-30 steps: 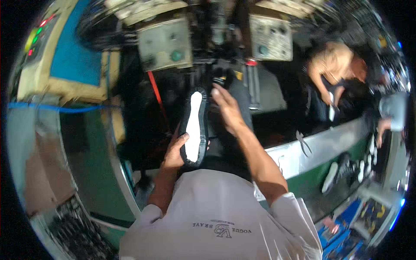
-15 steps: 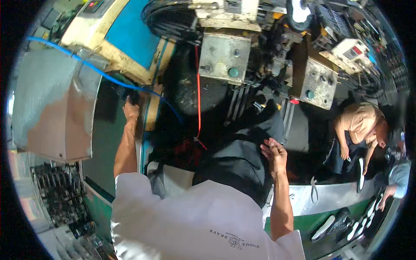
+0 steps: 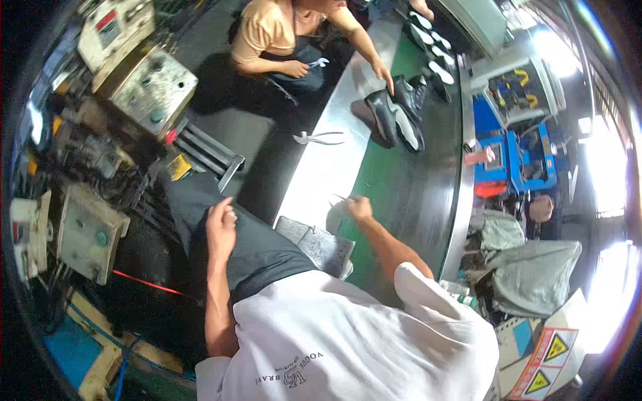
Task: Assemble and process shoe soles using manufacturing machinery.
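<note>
Far left: two grey control boxes (image 3: 90, 230), knobs on the faces, a second one (image 3: 154, 83) higher up. Next along, left hand (image 3: 221, 226) resting on the dark apron (image 3: 247, 247) over the lap, fingers loosely curled, gripping nothing. Just right of it, a grey ribbed mat (image 3: 321, 246) hanging at the near edge of the steel worktop (image 3: 321, 174). Then the right hand (image 3: 358, 207) at the seam between steel edge and green belt (image 3: 408, 194), fingers closed around a thin pale tool (image 3: 340, 198), only its tip showing, kind not clear. Further up the steel edge, one pair of white pincers (image 3: 319, 138) lying loose. On the belt, far end: two dark shoes (image 3: 398, 117) side by side, another person's hand (image 3: 383, 73) touching them. Beyond, a row of more shoes (image 3: 431, 47), too small to count. Right edge: blue machine (image 3: 521, 154), grey sacks (image 3: 535, 274).
</note>
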Demonstrator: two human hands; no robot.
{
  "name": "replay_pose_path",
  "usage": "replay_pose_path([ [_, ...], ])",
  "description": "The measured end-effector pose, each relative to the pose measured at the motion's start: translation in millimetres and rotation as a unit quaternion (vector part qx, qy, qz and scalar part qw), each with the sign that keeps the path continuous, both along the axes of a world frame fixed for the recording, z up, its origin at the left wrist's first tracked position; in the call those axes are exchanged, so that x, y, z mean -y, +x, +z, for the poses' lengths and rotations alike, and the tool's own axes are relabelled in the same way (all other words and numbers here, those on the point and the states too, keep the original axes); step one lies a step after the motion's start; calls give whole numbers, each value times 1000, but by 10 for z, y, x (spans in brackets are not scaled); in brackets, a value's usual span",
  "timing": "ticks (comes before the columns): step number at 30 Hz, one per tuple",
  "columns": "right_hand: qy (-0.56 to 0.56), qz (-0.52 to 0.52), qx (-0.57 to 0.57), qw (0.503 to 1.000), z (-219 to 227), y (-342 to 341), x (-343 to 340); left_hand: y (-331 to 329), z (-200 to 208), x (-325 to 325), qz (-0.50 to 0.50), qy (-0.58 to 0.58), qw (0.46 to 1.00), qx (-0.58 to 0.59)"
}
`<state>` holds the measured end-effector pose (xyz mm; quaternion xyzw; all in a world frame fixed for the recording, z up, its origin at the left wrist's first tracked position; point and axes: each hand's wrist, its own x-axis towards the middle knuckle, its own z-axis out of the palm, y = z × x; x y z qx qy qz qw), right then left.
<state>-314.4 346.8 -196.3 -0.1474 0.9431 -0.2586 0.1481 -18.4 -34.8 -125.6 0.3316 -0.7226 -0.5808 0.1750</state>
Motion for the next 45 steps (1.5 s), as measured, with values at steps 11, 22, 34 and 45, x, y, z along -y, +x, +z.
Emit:
replay_pose_path([
  [11,64,-307,-51,948,-89,-862,-2484,224,148,103,47,174,984,3],
  [22,-122,-18,77,989,-37,-2070,-1676,1637,-278,477,86,98,986,100],
  [34,-380,-278,346,812,929,-384,-1131,72,224,93,85,107,990,18],
  [45,-299,37,356,884,2182,1125,1330,-1385,493,145,222,527,794,-208],
])
